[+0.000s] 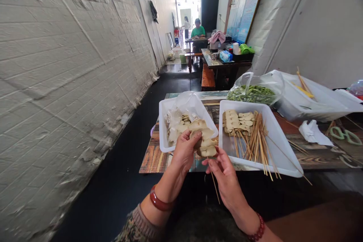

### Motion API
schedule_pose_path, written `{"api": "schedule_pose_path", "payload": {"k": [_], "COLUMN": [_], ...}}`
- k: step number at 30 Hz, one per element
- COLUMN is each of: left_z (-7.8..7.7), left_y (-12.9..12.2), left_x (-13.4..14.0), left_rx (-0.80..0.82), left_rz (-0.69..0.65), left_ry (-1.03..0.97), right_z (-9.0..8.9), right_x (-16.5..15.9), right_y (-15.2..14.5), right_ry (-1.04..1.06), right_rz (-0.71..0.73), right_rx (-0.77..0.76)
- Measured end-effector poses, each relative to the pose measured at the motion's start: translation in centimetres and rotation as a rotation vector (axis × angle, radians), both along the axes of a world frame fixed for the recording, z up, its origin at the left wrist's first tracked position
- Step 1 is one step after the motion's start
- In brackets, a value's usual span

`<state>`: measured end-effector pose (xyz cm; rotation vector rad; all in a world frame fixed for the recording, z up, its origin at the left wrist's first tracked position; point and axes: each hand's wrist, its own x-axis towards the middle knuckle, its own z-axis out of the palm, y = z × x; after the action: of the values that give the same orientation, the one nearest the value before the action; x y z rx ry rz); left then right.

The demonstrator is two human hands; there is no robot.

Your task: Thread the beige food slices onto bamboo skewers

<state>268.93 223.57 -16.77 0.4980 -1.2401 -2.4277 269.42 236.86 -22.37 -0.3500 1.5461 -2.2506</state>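
Note:
In front of me my left hand (185, 148) pinches pale beige food slices (202, 132) between thumb and fingers. Below them, a flat slice (207, 151) is threaded on a bamboo skewer (214, 185), whose bare end points down toward me. My right hand (224, 172) is closed around the skewer just under that slice, its fingers partly behind it. Past my left hand, a white tray (162, 126) holds a clear plastic bag (174, 119) with more slices. In the right-hand white tray (283, 155) lie finished-looking skewered slices (232, 119) and many loose bamboo skewers (258, 136).
Behind the trays on the wooden table (154, 159) sit a bag of green vegetables (252, 94) and another white tray (326, 100). Crumpled tissue (313, 132) and green-handled scissors (346, 135) lie at right. A brick wall (56, 83) runs along the left; a person (197, 30) sits farther back.

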Motion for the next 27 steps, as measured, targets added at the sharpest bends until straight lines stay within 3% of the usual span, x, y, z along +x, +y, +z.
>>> {"api": "schedule_pose_path", "payload": {"k": [11,21,27], "left_z": [-0.4,-1.1,-1.1], "left_y": [0.4,0.4,0.3], "left_x": [1.4,1.5,1.5], "left_rx": [-0.02,-0.038,-0.06], "left_rz": [-0.003,0.023,0.049], "left_ry": [0.013,-0.022,-0.02], "right_z": [1.6,0.1,0.6], "right_x": [0.0,-0.4,-0.7], "right_y": [-1.5,-1.9,-1.9], "right_ry": [-0.086,-0.079,-0.083], "right_rz": [-0.02,-0.033,-0.014], "right_rx": [-0.128,-0.116,-0.128]}}
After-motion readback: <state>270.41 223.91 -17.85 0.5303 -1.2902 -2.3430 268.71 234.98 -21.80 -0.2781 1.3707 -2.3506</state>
